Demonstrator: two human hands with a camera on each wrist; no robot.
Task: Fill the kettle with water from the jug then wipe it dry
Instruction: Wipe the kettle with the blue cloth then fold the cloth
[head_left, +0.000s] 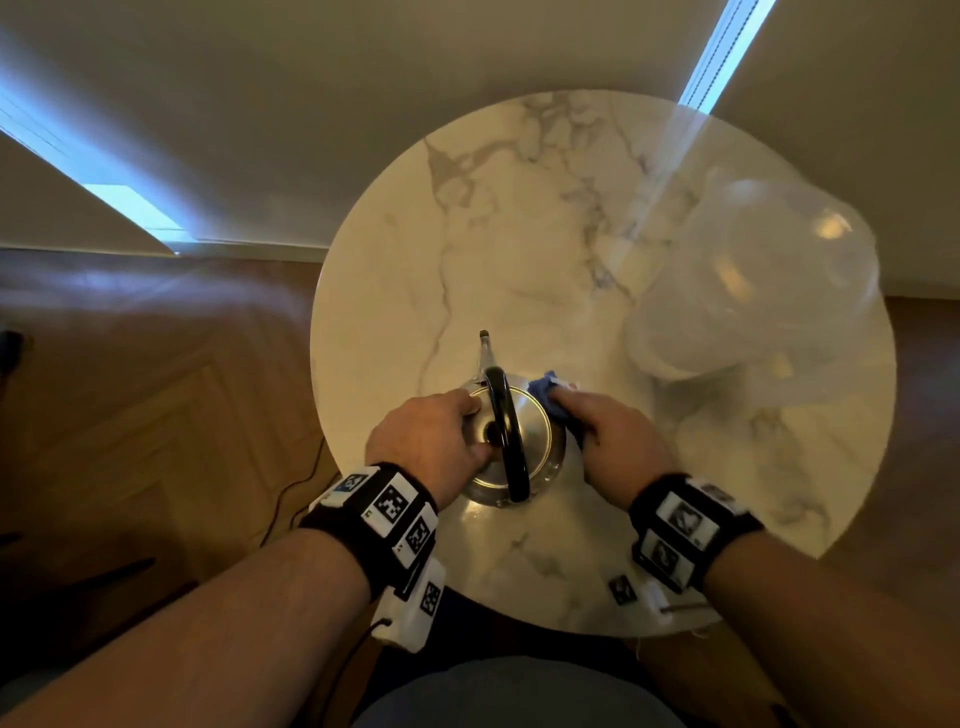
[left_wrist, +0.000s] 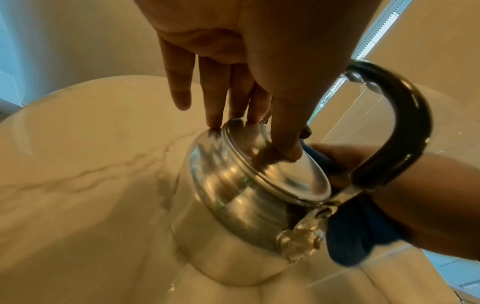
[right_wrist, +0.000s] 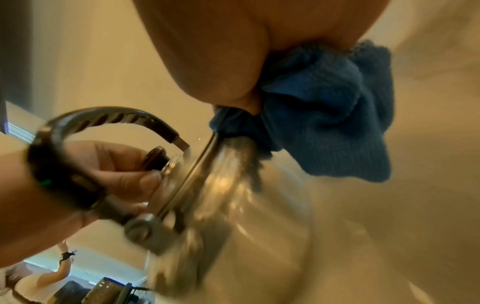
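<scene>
A shiny steel kettle (head_left: 535, 441) with a black arched handle (head_left: 506, 431) stands upright on the round marble table (head_left: 519, 234), near its front edge, spout pointing away. My left hand (head_left: 441, 431) rests on top of it; in the left wrist view its straight fingers (left_wrist: 215, 98) and thumb press on the lid (left_wrist: 285, 181) beside the dark knob. My right hand (head_left: 613, 436) grips a bunched blue cloth (head_left: 545, 392) and holds it against the kettle's right shoulder (right_wrist: 233, 164). The cloth (right_wrist: 324, 102) bulges out under the palm.
A clear, see-through jug (head_left: 753, 275) stands on the right side of the table, behind my right hand. Wooden floor lies to the left of the table, with a dark cable (head_left: 291, 499) on it. A wall runs close behind the table.
</scene>
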